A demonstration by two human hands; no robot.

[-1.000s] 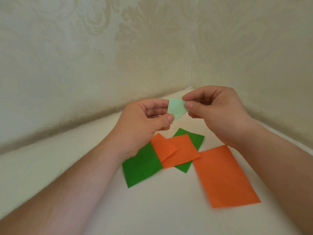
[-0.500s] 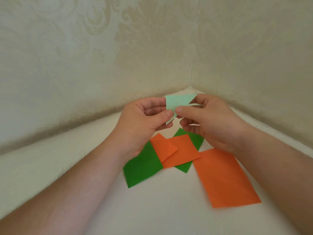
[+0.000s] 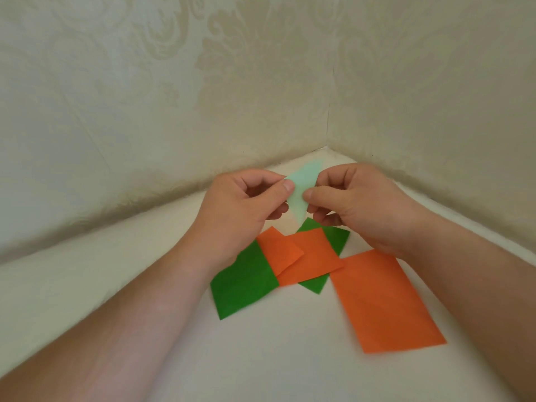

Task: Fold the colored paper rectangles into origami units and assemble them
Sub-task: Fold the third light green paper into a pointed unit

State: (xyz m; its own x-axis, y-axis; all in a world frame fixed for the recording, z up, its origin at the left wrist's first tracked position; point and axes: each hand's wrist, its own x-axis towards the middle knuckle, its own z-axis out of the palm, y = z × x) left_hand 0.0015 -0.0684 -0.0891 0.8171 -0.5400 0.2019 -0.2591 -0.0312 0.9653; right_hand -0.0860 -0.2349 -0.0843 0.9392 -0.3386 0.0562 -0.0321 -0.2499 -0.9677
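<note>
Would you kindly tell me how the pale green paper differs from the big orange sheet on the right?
The pale green paper is folded into a narrow pointed shape; the big orange sheet is a flat, unfolded rectangle. The pale green paper is pinched in the air by the left hand and right hand; the orange sheet lies untouched on the table. The green piece looks much smaller. Both are coloured paper.

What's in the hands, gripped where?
Pale green folded paper, held above the table. Left hand pinches its left edge, right hand its right edge, near the middle.
</note>
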